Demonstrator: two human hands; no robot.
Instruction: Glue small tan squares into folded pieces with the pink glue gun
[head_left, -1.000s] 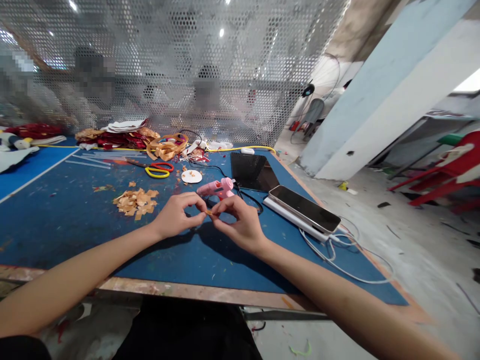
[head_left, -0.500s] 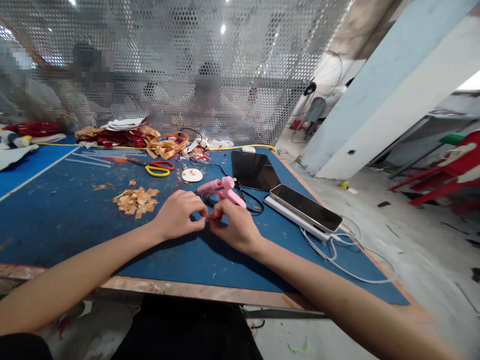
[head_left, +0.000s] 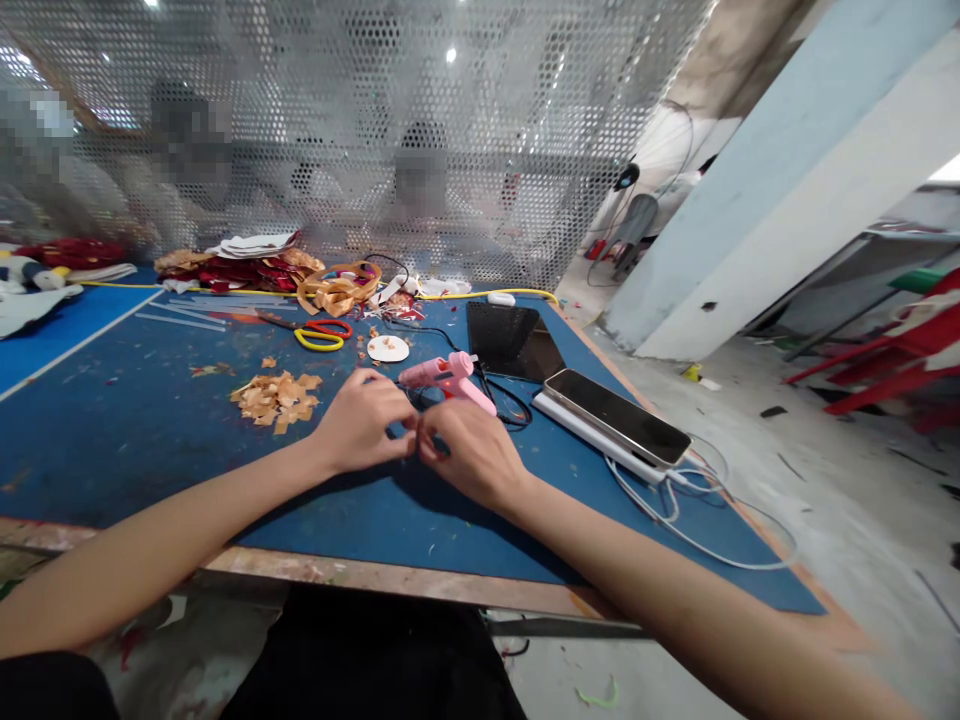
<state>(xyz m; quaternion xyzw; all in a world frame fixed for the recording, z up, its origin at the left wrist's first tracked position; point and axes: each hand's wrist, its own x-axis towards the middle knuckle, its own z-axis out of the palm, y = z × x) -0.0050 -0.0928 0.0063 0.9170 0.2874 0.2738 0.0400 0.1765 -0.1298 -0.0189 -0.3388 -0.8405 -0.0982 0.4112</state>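
My left hand (head_left: 367, 420) and my right hand (head_left: 472, 450) meet over the blue tabletop, thumbs and forefingers pinched together at the tips. Whatever sits between the fingertips is too small and covered to make out. Just beyond my right hand lies a pink hot glue gun (head_left: 442, 373) on its side, its black cord looping to the right. Left of my left hand is a loose heap of small tan scraps (head_left: 277, 400). A white oval pad (head_left: 388, 348) with a few tan bits on it rests behind the hands.
Scissors (head_left: 322, 335) with red and yellow handles lie near clear glue sticks (head_left: 184, 320). Tan ribbon (head_left: 337, 292) and red fabric are piled along the back by a perforated metal screen (head_left: 337, 130). To the right are a dark tablet (head_left: 514, 340), a phone (head_left: 619, 415) and white cables.
My right hand has rolled so its back faces up more, hiding the small brownish bit seen earlier at the fingertips. The hands stay together; the view has shifted slightly.
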